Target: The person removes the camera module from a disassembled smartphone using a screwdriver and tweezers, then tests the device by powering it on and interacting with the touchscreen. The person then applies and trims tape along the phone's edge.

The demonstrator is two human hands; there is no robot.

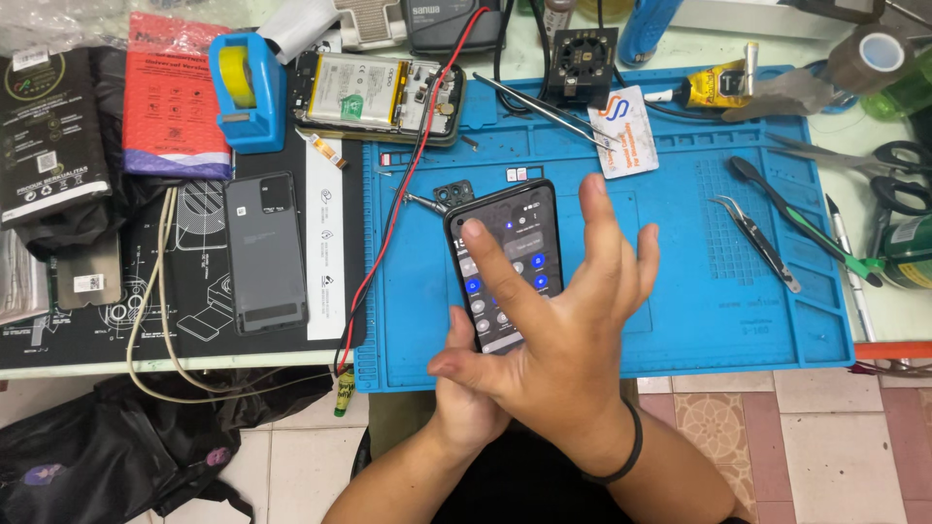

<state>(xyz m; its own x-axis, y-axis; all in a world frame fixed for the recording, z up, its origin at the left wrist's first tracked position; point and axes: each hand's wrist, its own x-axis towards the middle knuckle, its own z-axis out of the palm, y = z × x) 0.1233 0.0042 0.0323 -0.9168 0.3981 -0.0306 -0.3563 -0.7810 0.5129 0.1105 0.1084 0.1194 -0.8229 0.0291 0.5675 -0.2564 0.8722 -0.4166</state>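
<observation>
Right hand, fingers spread, hides left hand, seemingly gripping phone

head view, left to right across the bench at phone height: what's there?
Grey phone back cover → red wire → lit phone under the right hand → curved tweezers → green-handled tool → scissors.

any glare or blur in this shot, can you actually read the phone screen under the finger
Head view: even, soft light, only faint shadows under the tweezers. The phone screen is lit and sharp, with no glare; its icons show, though the right hand covers the lower part. The left hand beneath is mostly hidden. Edges bow slightly from the wide lens.
</observation>
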